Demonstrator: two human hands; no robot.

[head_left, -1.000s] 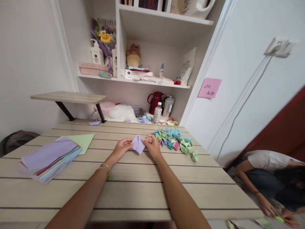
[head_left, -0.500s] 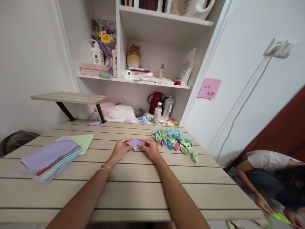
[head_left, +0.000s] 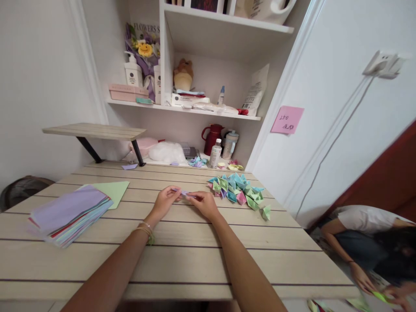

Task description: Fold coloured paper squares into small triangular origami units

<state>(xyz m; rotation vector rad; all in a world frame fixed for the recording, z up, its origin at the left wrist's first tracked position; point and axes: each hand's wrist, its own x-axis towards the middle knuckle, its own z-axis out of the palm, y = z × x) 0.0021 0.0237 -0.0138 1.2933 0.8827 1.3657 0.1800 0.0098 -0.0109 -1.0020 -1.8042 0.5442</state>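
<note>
Both my hands rest on a pale slatted wooden table [head_left: 182, 260]. My left hand [head_left: 165, 200] and my right hand [head_left: 204, 203] pinch a small folded purple paper [head_left: 186, 193] between their fingertips, pressed low and thin against the tabletop. Just right of my right hand lies a heap of several folded paper pieces [head_left: 238, 191] in blue, green and pink.
A stack of coloured paper sheets [head_left: 68, 214] lies at the left, a green sheet [head_left: 112, 190] behind it. Shelves [head_left: 182, 110] at the back hold bottles, a red jug [head_left: 212, 138] and a water bottle [head_left: 215, 154]. Another person [head_left: 373, 247] crouches low at the right, off the table's edge.
The purple paper, held up as a broad shape a second ago, has been folded down and flattened into a thin strip between my fingers. The crouching person's hands shifted slightly.
</note>
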